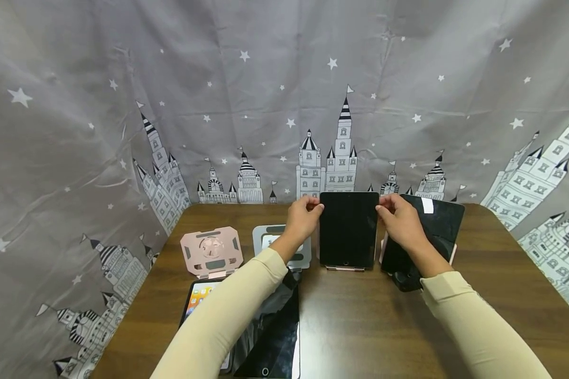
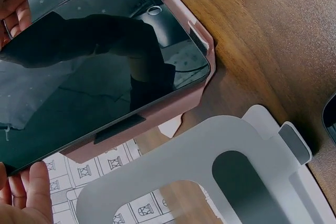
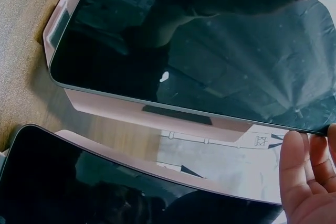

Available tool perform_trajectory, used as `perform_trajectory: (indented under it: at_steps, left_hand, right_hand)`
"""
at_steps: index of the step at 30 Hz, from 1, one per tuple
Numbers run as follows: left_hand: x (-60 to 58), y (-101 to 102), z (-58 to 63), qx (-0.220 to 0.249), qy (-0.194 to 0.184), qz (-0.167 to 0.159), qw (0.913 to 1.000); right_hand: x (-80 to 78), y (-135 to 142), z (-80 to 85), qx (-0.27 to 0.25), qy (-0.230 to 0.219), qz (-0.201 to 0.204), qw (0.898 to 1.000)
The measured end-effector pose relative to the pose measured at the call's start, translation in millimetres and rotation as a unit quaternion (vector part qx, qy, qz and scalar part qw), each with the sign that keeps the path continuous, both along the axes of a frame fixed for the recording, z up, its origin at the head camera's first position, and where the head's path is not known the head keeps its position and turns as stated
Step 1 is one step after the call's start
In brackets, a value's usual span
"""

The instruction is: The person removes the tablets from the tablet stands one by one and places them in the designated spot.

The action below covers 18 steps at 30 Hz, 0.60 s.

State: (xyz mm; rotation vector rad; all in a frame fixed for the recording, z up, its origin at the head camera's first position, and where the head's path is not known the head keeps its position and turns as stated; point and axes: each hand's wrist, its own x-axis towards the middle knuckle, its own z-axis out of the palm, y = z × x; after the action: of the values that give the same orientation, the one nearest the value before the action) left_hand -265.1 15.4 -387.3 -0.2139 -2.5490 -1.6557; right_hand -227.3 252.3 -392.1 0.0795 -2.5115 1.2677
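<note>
Black tablet (image 1: 349, 231), head view: stands upright on a pink stand (image 1: 345, 269), which it mostly hides, toward the back of the wooden counter (image 1: 351, 321).
Hands, head view: left hand (image 1: 302, 218) pinches the tablet's upper left edge, right hand (image 1: 401, 218) its upper right; the fingertips behind it are hidden.
White sticker (image 1: 427, 205), head view: on the tilted tablet (image 1: 443, 223) at right, partly covered by the right wrist; any print is too small to read.
Lit tablet (image 1: 196, 297), head view: largely behind the left sleeve (image 1: 227, 316), its app icons too small to name.
Grey stand (image 1: 258, 237), head view: partly hidden by the left wrist.
Home button (image 2: 154, 10), left wrist view: a plain ring, clear on the glass; the tablet's upper end runs out of frame.
Dark object (image 2: 331, 119), left wrist view: cropped at the right border, unidentifiable.
Reflections, right wrist view: an arm's dark shape muddles the screen.
Tilted tablet, right wrist view: cut off below.
</note>
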Motion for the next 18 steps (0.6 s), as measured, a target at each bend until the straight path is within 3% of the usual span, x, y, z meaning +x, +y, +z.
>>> perform_trajectory:
  at_steps: [8,18]
  left_hand:
    - [2.4,-3,2.4,0.019,0.004,-0.004,0.9998]
    - [13.1,-6,-0.9,0.102,-0.011,-0.015,0.9946]
  right_hand:
    - [2.5,-2,2.0,-0.001,-0.005,0.003,1.0]
    - [11.6,-5,2.4,-0.006,-0.007,0.01,1.0]
